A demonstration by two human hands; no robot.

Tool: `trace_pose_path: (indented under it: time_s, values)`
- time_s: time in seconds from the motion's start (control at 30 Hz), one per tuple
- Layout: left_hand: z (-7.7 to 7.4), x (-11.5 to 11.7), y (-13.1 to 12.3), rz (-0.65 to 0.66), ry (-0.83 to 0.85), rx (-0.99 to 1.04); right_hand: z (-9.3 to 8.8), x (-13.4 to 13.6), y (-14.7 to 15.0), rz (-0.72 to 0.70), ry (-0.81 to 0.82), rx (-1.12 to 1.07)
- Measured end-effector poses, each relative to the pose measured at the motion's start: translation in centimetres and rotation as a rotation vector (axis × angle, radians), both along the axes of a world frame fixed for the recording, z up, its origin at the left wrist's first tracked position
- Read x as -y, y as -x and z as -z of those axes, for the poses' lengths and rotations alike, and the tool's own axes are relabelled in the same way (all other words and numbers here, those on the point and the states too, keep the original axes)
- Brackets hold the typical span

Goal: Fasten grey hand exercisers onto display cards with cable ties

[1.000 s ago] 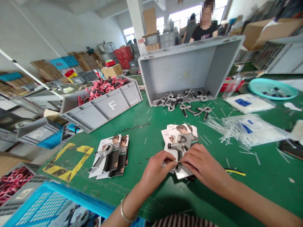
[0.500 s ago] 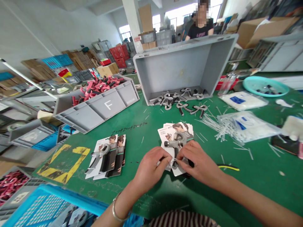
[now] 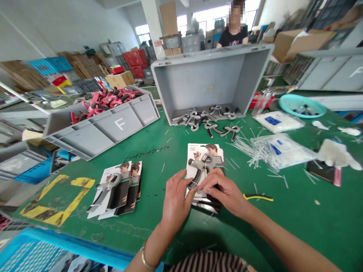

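A grey hand grip strengthener with black handle padding lies on a printed backing card, on top of a small stack of such cards. My left hand rests at the card's left edge, its thumb and fingers closing on the near end of a handle. A thin white cable tie shows across that handle. My right hand is pinched close beside it, apparently on the tie; its fingertips partly cover the second handle. To the left lie several carded hand grips, overlapping.
Loose grips spill from a grey crate tipped on its side. Red grips fill another crate. Cable ties, plastic bags, yellow-black pliers and a white glove lie right. A person stands behind.
The grip on the card has turned, its handles now slanting down-left. My left hand has flattened somewhat against the card's left edge, and my right fingers have moved over the handles. The view has shifted right.
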State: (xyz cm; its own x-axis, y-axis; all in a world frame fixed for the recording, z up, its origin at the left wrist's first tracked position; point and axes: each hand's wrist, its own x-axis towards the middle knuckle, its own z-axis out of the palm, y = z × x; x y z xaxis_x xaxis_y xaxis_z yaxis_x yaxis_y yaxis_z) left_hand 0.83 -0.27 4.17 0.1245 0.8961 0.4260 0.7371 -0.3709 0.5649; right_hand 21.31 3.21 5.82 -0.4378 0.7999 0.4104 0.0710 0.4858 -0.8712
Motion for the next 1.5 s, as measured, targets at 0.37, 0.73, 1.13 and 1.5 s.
trace_pose_path:
  time_s: [0.37, 0.73, 1.13, 1.5]
  values:
    - [-4.6, 0.2, 4.3, -0.098, 0.832, 1.218, 9.3, 6.9, -16.8, 0.339, -0.040, 1.139]
    - [-4.0, 0.7, 1.3, 0.048, 0.740, 1.150, 2.7, 5.4, -14.5, 0.092, 0.853, 0.032]
    - [-3.8, 0.5, -0.1, 0.063, 0.669, 0.995, -1.2, 2.5, -6.2, 0.163, -0.070, 0.869]
    - [-3.7, 0.3, 0.3, 0.058, 0.673, 0.961, -3.6, 1.2, -5.1, 0.269, -0.430, 1.073]
